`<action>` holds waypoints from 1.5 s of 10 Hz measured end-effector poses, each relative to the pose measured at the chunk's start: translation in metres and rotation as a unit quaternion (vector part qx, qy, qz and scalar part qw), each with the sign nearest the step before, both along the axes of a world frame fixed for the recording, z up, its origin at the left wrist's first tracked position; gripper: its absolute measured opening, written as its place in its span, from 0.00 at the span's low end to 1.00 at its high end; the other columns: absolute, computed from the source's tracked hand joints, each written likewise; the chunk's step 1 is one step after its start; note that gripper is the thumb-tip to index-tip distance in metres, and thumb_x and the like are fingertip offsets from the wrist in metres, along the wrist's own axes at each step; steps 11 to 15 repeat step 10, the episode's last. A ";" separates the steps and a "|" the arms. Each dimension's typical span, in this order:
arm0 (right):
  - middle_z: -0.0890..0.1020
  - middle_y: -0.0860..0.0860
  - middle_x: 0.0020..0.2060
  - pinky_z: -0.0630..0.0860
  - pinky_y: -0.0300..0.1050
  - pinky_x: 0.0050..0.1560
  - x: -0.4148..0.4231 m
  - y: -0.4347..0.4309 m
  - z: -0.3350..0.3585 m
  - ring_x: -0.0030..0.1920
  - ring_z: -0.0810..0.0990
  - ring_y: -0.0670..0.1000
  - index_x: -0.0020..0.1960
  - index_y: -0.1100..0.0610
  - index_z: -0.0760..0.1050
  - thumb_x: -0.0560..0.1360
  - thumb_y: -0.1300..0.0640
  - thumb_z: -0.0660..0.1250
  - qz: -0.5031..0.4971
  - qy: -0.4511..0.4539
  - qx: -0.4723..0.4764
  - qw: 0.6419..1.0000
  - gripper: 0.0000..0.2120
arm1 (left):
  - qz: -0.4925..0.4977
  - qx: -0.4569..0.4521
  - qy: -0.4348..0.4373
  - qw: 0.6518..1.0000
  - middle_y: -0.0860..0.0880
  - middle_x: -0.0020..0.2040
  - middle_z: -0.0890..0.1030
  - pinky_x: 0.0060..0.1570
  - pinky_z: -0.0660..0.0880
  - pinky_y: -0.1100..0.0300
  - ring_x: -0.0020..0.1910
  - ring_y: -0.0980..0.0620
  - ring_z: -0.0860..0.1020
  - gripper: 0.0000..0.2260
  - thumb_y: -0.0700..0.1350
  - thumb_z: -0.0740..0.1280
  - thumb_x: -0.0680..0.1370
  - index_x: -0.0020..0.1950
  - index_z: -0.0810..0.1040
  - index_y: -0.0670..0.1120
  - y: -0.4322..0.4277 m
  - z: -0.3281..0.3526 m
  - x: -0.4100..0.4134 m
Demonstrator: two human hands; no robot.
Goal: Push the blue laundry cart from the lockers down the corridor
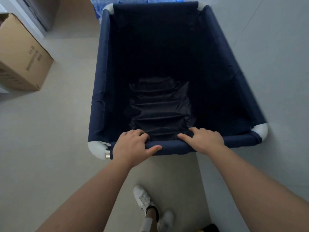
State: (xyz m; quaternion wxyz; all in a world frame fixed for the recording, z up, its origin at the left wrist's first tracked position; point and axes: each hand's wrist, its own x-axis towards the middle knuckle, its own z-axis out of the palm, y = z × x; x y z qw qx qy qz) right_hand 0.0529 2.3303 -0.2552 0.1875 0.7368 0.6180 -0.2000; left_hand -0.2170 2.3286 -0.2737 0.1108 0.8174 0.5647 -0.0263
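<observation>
While gripping the rail (pixel 168 146) with left hand (pixel 132 146) and right hand (pixel 205 141), push the cart (pixel 100 81) evenly, steering clear of box (pixel 21 56) and bottles (pixel 98 7).

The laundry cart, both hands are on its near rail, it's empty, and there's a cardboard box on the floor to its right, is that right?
Not quite. The cardboard box sits to the left of the laundry cart, as the head view shows. Left hand and right hand do hold the near rail, and the cart is empty.
</observation>
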 end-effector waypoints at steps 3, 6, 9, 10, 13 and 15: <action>0.79 0.51 0.60 0.67 0.55 0.48 0.002 -0.004 -0.009 0.54 0.79 0.57 0.71 0.45 0.68 0.64 0.19 0.35 0.001 0.000 0.057 0.998 0.49 | 0.015 0.026 0.007 1.000 0.55 0.55 0.80 0.56 0.70 0.52 0.56 0.51 0.76 0.40 0.79 0.40 0.70 0.56 0.81 0.55 -0.002 0.000 0.001; 0.79 0.52 0.61 0.63 0.60 0.65 -0.005 -0.019 -0.003 0.60 0.76 0.56 0.70 0.47 0.69 0.69 0.23 0.35 0.004 -0.011 0.100 0.995 0.45 | 0.064 0.030 0.059 0.996 0.51 0.60 0.79 0.69 0.66 0.46 0.62 0.47 0.75 0.42 0.78 0.40 0.71 0.61 0.78 0.52 -0.023 0.009 0.000; 0.71 0.51 0.72 0.59 0.55 0.72 -0.048 -0.073 0.038 0.72 0.66 0.55 0.73 0.51 0.68 0.81 0.38 0.51 -0.004 0.084 0.118 0.989 0.27 | 0.112 0.019 0.017 0.993 0.49 0.63 0.79 0.67 0.67 0.49 0.64 0.46 0.75 0.25 0.64 0.51 0.81 0.65 0.76 0.49 -0.069 0.052 -0.051; 0.71 0.48 0.72 0.68 0.49 0.66 -0.070 -0.097 0.075 0.69 0.70 0.52 0.73 0.48 0.68 0.79 0.42 0.61 -0.045 0.187 0.167 0.967 0.24 | 0.131 0.045 -0.041 0.990 0.50 0.63 0.79 0.59 0.71 0.51 0.60 0.46 0.77 0.21 0.60 0.54 0.83 0.65 0.76 0.49 -0.072 0.085 -0.079; 0.71 0.48 0.72 0.68 0.49 0.66 -0.070 -0.097 0.075 0.69 0.70 0.52 0.73 0.48 0.68 0.79 0.42 0.61 -0.045 0.187 0.167 0.967 0.24 | 0.131 0.045 -0.041 0.990 0.50 0.63 0.79 0.59 0.71 0.51 0.60 0.46 0.77 0.21 0.60 0.54 0.83 0.65 0.76 0.49 -0.072 0.085 -0.079; 0.71 0.48 0.72 0.68 0.49 0.66 -0.070 -0.097 0.075 0.69 0.70 0.52 0.73 0.48 0.68 0.79 0.42 0.61 -0.045 0.187 0.167 0.967 0.24 | 0.131 0.045 -0.041 0.990 0.50 0.63 0.79 0.59 0.71 0.51 0.60 0.46 0.77 0.21 0.60 0.54 0.83 0.65 0.76 0.49 -0.072 0.085 -0.079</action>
